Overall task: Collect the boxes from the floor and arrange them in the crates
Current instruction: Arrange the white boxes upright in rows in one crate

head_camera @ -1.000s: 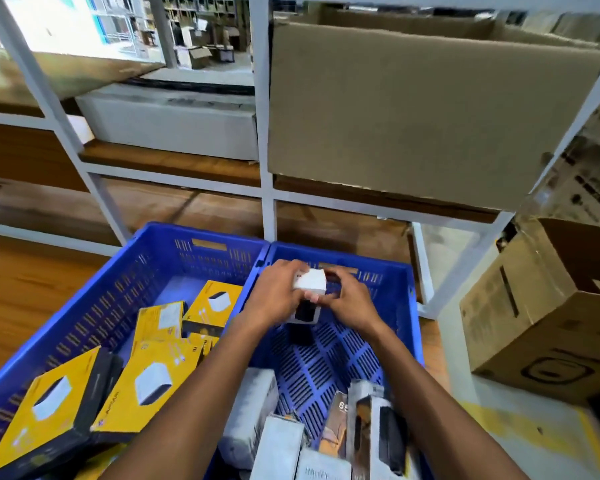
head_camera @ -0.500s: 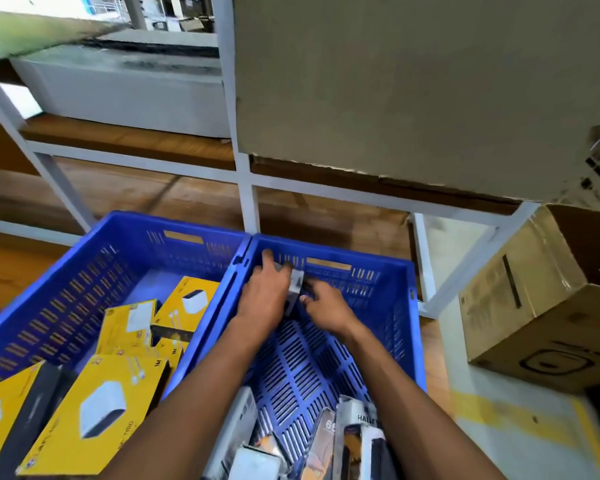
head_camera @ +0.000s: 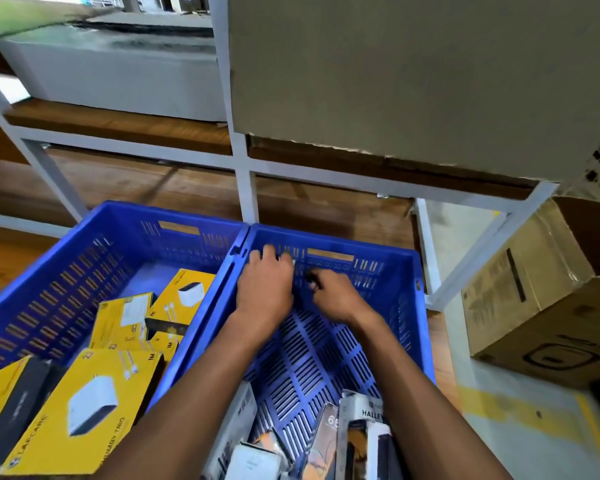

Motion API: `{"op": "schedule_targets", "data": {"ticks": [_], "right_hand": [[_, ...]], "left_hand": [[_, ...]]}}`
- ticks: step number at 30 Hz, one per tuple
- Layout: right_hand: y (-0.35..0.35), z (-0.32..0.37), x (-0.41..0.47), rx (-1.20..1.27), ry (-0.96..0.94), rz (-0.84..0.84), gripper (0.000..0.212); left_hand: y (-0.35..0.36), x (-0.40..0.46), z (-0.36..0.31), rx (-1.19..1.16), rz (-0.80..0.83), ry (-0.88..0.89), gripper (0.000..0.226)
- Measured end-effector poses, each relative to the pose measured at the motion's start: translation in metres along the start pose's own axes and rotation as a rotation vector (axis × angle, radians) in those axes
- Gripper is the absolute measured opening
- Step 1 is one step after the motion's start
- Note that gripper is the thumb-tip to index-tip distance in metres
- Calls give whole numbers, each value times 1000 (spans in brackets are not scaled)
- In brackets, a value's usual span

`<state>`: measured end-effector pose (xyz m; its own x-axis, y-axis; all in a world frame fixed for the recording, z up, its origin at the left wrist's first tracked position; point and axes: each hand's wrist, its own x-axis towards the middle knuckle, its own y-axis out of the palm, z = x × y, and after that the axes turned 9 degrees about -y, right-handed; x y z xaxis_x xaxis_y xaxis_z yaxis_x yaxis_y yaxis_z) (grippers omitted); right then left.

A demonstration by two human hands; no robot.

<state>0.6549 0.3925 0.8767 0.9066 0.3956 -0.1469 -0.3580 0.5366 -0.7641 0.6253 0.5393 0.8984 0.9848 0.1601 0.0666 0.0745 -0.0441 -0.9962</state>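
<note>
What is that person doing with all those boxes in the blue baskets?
A person is packing small boxes into two blue crates. Both hands, the left hand and the right hand, are at the far wall of the right crate, setting a small box there, mostly hidden between them. The left crate holds yellow boxes. More boxes sit at the right crate's near end.

White metal shelving rack [head_camera: 245,188] with wooden boards, a big cardboard sheet [head_camera: 413,74] leaning on it, and an open carton [head_camera: 541,296] on the floor, I think.

Blue slotted crates [head_camera: 400,306], yellow boxes [head_camera: 94,407]
</note>
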Motion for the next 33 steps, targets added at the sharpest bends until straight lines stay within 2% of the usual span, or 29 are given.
{"op": "schedule_targets", "data": {"ticks": [2, 3, 5, 7, 9, 11, 16, 22, 27, 30, 33], "right_hand": [[-8, -5, 1, -13, 49, -104, 37], [-13, -7, 2, -19, 62, -153, 40], [-19, -12, 4, -37, 82, -188, 44], [-18, -19, 4, -99, 101, -147, 39], [-14, -23, 2, -170, 92, -97, 36], [-16, -22, -1, -163, 66, -83, 36], [-27, -19, -5, -9, 16, -161, 30], [-31, -5, -25, 558, 71, -247, 34], [-33, 9, -46, 629, 97, -202, 39], [-39, 13, -61, 709, 91, -157, 41], [-49, 14, -75, 826, 87, -140, 43]], "left_hand": [[2, 2, 3, -194, -38, 20, 17], [0, 3, 4, -324, 42, 43, 17], [-5, 1, 3, -605, 441, 128, 23], [-13, -10, -1, -761, 873, 286, 21], [-16, -22, -6, -758, 1111, 458, 24], [-16, -32, -14, -703, 1222, 555, 30], [-18, -50, -37, -656, 1320, 622, 34], [-26, -69, -48, -640, 1363, 573, 42], [-38, -80, -52, -621, 1349, 572, 44], [-47, -79, -39, -698, 1313, 559, 38], [-49, -67, -14, -897, 1212, 443, 28]]}}
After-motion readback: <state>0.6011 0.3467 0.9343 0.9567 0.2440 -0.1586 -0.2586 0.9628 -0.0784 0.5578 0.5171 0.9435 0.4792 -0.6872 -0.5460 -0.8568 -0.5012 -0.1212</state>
